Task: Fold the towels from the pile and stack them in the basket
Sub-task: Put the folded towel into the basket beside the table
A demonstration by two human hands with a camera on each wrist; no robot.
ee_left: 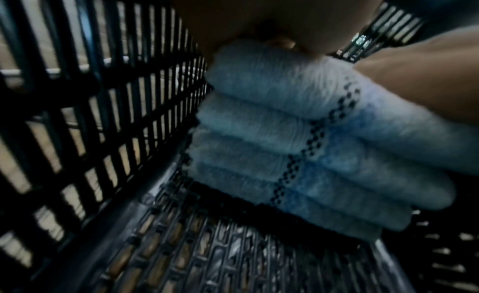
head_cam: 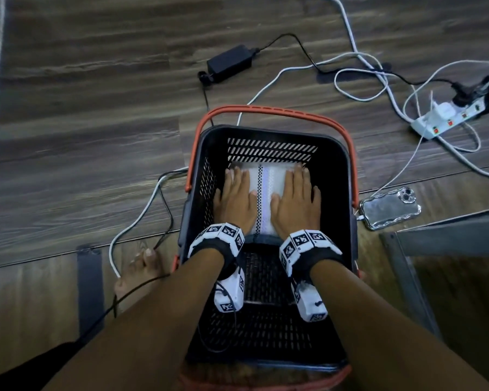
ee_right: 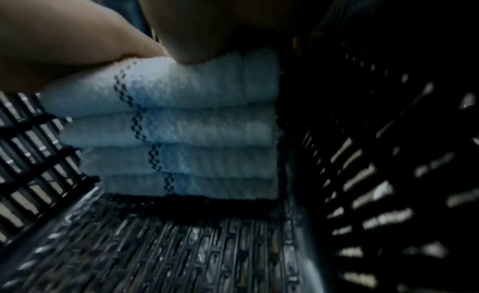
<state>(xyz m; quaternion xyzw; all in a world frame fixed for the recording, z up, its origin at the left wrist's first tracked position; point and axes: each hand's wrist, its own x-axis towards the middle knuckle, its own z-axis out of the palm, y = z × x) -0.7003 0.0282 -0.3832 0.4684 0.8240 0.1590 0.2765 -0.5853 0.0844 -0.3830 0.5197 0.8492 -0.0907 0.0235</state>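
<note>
Flat and unclenched on the stack of folded towels — left hand, right hand — pressed, probably to settle it against the far wall of the basket.

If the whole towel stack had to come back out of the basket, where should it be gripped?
Probably by the towel stack's two short sides, one hand down each, fingers under the bottom fold. The left hand and right hand now press flat on top; the basket walls leave narrow side gaps, so come from above.
</note>
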